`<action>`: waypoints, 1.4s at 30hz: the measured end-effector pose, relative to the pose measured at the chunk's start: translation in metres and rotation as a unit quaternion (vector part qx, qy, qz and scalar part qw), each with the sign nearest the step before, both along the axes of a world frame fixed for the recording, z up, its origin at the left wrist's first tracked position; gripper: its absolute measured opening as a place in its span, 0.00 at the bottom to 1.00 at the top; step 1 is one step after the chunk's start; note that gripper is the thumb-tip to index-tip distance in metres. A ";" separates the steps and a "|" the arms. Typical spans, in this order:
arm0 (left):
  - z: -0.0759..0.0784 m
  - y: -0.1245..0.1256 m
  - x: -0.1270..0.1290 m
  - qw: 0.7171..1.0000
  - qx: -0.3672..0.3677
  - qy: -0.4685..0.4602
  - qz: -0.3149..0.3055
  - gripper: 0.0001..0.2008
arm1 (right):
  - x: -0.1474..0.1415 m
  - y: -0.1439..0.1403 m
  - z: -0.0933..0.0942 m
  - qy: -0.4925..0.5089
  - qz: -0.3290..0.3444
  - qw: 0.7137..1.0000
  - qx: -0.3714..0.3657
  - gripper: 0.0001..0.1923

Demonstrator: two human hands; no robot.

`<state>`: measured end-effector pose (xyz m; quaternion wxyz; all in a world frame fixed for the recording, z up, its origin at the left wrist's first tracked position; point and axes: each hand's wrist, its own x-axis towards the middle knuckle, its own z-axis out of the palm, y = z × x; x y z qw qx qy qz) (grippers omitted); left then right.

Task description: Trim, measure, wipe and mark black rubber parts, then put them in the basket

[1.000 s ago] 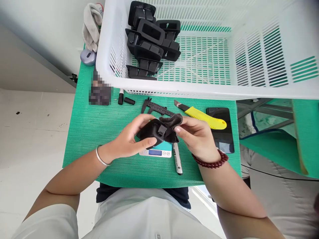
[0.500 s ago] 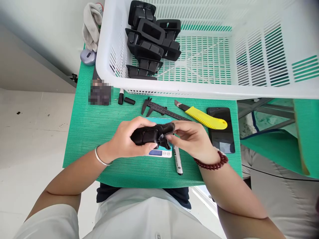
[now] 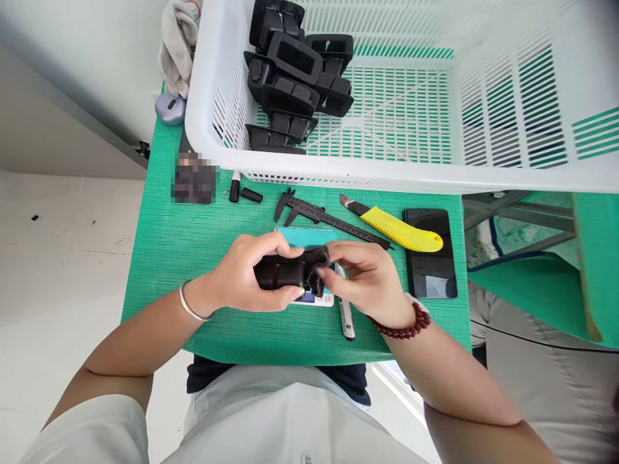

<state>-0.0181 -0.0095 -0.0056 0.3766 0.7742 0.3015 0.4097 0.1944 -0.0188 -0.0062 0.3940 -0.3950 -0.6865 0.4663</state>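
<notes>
My left hand (image 3: 251, 274) grips a black moulded plastic part (image 3: 281, 274), thumb along the near side and fingers along the far side. At the part's right end, my right hand (image 3: 365, 274) pinches a dark, bent flap (image 3: 319, 259) between thumb and forefinger. Whether this flap is joined to the part cannot be made out. Beneath the held part lies a small digital scale (image 3: 309, 237) with a teal top, partly hidden by my hands. A white marker (image 3: 346, 316) rests just below my right hand.
Beyond my hands stands a white plastic basket (image 3: 338, 165) with several black moulded parts (image 3: 290, 96) at its left. A caliper (image 3: 333, 221), a yellow utility knife (image 3: 403, 231), a phone (image 3: 432, 258) and a marker cap (image 3: 252, 194) lie on the green mat (image 3: 169, 258).
My right hand has shifted slightly left and down, bending the dark flap closer against the part. The left hand keeps its grip, and more of the scale's top shows.
</notes>
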 end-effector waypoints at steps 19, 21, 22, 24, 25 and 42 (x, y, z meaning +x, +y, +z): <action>-0.007 0.000 -0.003 0.995 -0.066 -0.061 0.047 0.16 | 0.001 0.002 -0.002 0.084 -0.015 0.992 -0.097 0.03; -0.006 0.000 -0.002 0.996 -0.061 -0.046 0.040 0.15 | 0.000 0.002 0.000 0.060 -0.003 0.994 -0.091 0.03; -0.006 0.000 -0.002 0.997 -0.055 -0.038 0.038 0.15 | 0.000 0.002 0.001 0.048 0.003 0.995 -0.086 0.03; -0.004 0.000 -0.002 0.998 -0.043 -0.019 0.032 0.15 | 0.000 0.003 0.002 0.028 0.013 0.997 -0.072 0.04; -0.004 0.000 -0.002 0.999 -0.038 -0.010 0.024 0.15 | 0.000 0.003 0.002 0.021 0.017 0.998 -0.063 0.04; 0.003 0.007 -0.009 0.994 -0.043 -0.070 0.070 0.14 | 0.011 0.004 0.004 -0.008 -0.008 0.994 -0.109 0.07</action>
